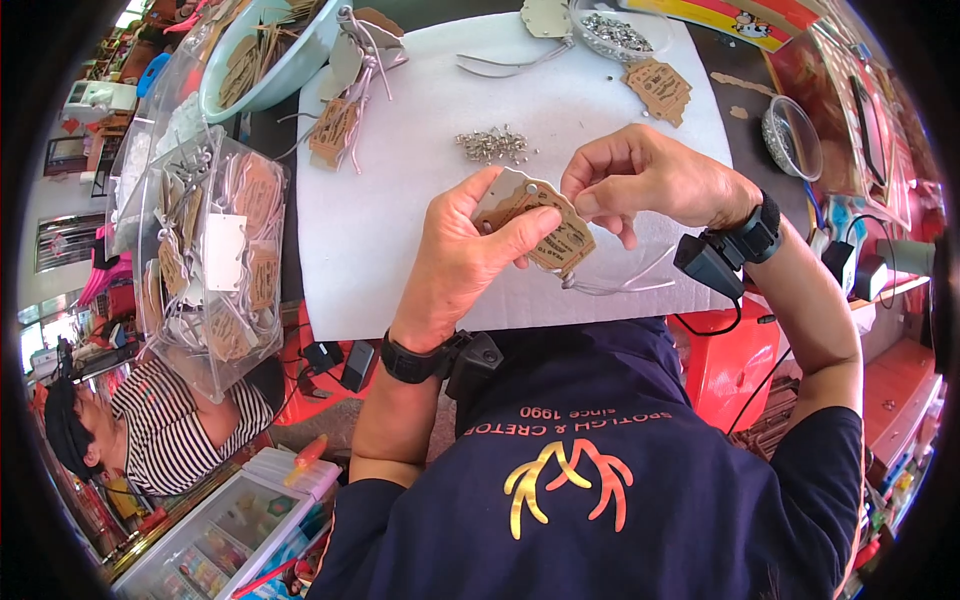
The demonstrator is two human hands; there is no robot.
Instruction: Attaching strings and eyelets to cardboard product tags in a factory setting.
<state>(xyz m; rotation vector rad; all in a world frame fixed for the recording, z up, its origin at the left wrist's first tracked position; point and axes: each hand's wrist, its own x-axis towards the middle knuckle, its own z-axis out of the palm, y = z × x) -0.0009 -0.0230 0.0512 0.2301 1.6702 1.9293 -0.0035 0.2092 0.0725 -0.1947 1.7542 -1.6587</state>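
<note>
- Brown card tag (545,215) sits pinched in the left hand (465,260), thumb across it.
- Right hand (640,180) touches the tag's top edge, fingertips narrowed.
- Pins (492,145) lie beyond, on the white mat (400,230).

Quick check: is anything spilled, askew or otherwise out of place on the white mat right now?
Little stands out. A few small metal pieces lie scattered on the white mat outside the clear bowl. The pile of metal pins sits loose above the left hand.

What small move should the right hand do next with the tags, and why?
Probably press its pinched fingertips down onto the top of the brown paper tags. The left hand already holds the stack steady, and the right hand pinches right at its upper edge.
</note>
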